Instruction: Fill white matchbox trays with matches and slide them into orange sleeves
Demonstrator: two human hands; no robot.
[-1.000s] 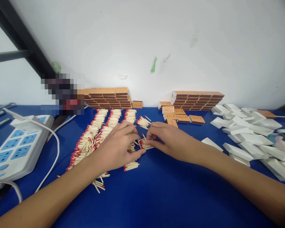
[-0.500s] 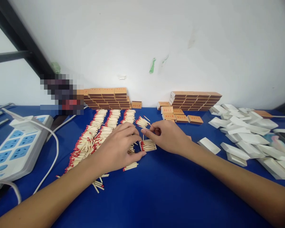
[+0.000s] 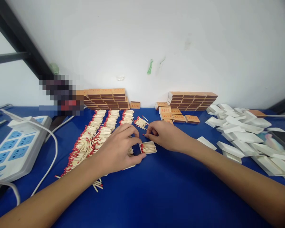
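A small white inner matchbox tray (image 3: 156, 148) lies on the blue table, filled with red-tipped matches (image 3: 148, 147). My left hand (image 3: 120, 148) curls at the tray's left end, thumb and a finger closed about its two left corners. Just beyond the tray, my right hand (image 3: 165, 134) pinches a match (image 3: 143, 135); its red head pokes out left of the fingertips and the rest is hidden. A small loose pile of matches (image 3: 140, 122) lies past my right fingertips. Long rows of matches (image 3: 85, 142) spread out left of and beneath my left hand.
Stacked orange matchboxes (image 3: 106, 98) stand against the wall at left, with another stack (image 3: 192, 100) at right. Several matchboxes (image 3: 179, 118) lie before that one. White empty trays (image 3: 242, 136) heap up at far right. A power strip (image 3: 19, 145) with white cables occupies the left.
My right hand has drawn slightly back from the tray's far edge; the stick that pointed down there now shows only a red head at the fingertips. My left hand stays at the tray.
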